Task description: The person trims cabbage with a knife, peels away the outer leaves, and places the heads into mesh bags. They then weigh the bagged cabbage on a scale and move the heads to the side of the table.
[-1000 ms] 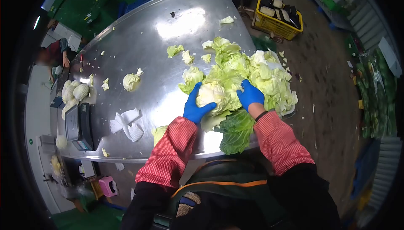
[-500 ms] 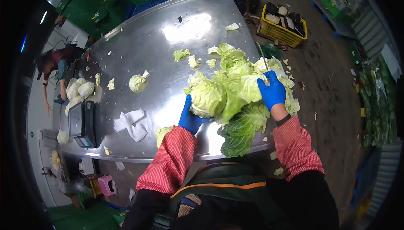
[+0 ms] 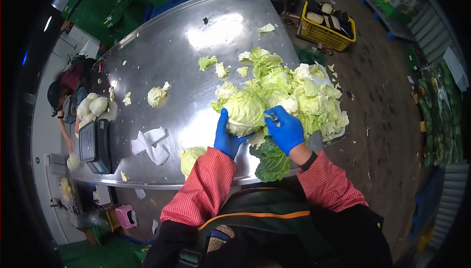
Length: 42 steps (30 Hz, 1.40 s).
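My left hand (image 3: 228, 135), in a blue glove, cups the lower left side of a pale green cabbage (image 3: 247, 112) on the steel table (image 3: 181, 62). At the cabbage's right side, my gloved right hand (image 3: 285, 131) is closed round a knife, whose grey blade (image 3: 315, 141) shows beside the wrist. Most of the handle is hidden in the fist. A dark green outer leaf (image 3: 271, 162) lies below that hand. Trimmed cabbage leaves (image 3: 314, 98) are heaped to the right. Another cabbage (image 3: 191, 160) sits by my left forearm, partly covered by the sleeve.
A white cloth (image 3: 152, 145) and a scale (image 3: 94, 146) lie to the left. A small cabbage (image 3: 157, 97) stands mid-table. Several cabbages (image 3: 91, 106) are piled near a co-worker (image 3: 71, 84) at the far left. A yellow crate (image 3: 327, 30) stands on the floor beyond the right edge.
My right hand has moved left from the leaf heap to the cabbage, and the knife blade has swung from pointing up to pointing down right. The co-worker's arm has shifted toward a cabbage.
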Each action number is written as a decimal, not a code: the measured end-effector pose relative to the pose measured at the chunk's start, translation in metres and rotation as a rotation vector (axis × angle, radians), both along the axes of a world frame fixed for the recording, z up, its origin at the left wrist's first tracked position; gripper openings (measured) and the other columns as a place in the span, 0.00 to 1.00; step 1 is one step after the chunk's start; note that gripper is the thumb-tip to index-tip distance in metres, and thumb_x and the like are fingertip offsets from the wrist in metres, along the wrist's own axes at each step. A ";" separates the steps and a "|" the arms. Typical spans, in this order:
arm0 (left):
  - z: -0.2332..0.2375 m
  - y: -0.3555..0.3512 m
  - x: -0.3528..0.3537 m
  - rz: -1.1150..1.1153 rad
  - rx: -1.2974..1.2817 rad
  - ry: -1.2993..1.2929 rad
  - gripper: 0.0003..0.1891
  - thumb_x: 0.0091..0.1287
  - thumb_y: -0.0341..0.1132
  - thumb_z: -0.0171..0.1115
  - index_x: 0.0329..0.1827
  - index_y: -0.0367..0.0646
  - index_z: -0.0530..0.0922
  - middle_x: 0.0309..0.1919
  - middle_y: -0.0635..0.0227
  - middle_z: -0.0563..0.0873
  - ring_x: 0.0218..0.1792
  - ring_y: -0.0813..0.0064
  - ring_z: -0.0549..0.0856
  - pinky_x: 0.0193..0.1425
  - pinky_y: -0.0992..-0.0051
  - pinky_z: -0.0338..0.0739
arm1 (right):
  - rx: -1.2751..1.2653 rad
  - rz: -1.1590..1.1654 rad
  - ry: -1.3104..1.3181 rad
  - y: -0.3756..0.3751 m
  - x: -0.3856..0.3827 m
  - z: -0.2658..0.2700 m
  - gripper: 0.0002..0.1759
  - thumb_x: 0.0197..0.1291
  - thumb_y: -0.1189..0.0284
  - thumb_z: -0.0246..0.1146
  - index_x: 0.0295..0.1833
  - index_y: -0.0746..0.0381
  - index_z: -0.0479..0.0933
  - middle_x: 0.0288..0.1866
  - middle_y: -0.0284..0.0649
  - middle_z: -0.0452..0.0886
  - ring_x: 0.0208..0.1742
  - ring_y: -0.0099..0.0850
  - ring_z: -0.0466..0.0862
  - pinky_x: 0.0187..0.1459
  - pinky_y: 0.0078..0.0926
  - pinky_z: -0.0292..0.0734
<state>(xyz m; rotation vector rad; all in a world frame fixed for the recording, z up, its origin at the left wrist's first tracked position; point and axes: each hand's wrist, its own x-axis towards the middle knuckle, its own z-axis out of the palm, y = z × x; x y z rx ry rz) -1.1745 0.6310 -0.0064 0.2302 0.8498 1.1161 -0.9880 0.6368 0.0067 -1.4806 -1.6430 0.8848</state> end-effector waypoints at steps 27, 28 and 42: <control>-0.026 -0.016 -0.063 -0.082 0.120 -0.058 0.42 0.64 0.53 0.60 0.76 0.44 0.54 0.71 0.56 0.66 0.70 0.54 0.68 0.71 0.51 0.65 | -0.285 0.167 -0.316 0.020 0.055 -0.001 0.20 0.58 0.58 0.66 0.54 0.55 0.76 0.48 0.41 0.84 0.46 0.40 0.85 0.46 0.35 0.78; -0.025 -0.014 -0.067 -0.112 0.157 -0.063 0.42 0.65 0.54 0.59 0.76 0.45 0.53 0.71 0.56 0.66 0.70 0.54 0.68 0.71 0.50 0.64 | -0.252 0.152 -0.332 0.020 0.046 0.031 0.30 0.55 0.54 0.68 0.61 0.53 0.73 0.55 0.42 0.81 0.47 0.39 0.84 0.50 0.35 0.77; 0.003 -0.016 -0.055 -0.133 0.168 -0.116 0.38 0.65 0.61 0.44 0.74 0.48 0.60 0.71 0.56 0.66 0.70 0.51 0.67 0.73 0.46 0.59 | -0.815 0.515 0.952 0.037 0.017 0.019 0.13 0.65 0.65 0.63 0.47 0.64 0.78 0.20 0.31 0.74 0.13 0.18 0.70 0.15 0.14 0.63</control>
